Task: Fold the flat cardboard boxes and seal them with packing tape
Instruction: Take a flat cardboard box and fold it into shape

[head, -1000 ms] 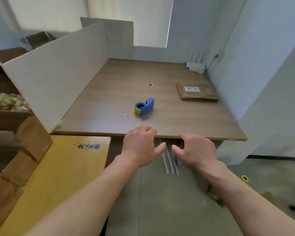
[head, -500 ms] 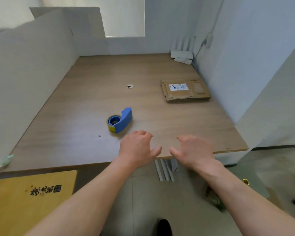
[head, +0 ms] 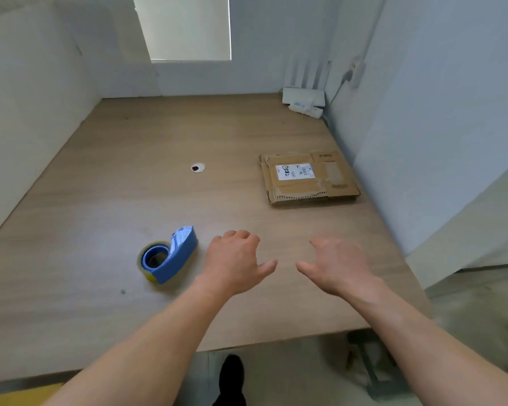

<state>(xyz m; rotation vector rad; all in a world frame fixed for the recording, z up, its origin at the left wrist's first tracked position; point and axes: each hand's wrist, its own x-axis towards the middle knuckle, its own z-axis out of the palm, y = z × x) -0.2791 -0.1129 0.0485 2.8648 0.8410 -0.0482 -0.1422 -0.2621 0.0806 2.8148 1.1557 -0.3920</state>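
**Both hands hovering empty over the worktop, tape and flat box lying apart**

The left hand (head: 235, 260) and the right hand (head: 339, 266) are reaching out side by side above the near part of the wooden worktop (head: 100, 186), backs up, thumbs pointing toward each other with a gap between them. Each grip is released: the fingers are curling loosely downward and are holding nothing. Whether the fingertips are touching the wood cannot be told.

The blue tape dispenser (head: 167, 256), carrying a roll of clear packing tape, is sitting on the worktop just beside the left hand, on its outer side, and is not being touched. The flat cardboard box (head: 308, 177), folded down and bearing a white shipping label, is lying farther back toward the right wall, well apart from both hands.

A small round hole (head: 198, 167) is showing in the middle of the worktop. A white board (head: 27, 112) is standing along the left edge, and a white device (head: 304, 99) is resting in the far right corner. A dark shoe (head: 231, 376) is showing on the floor below the near edge.
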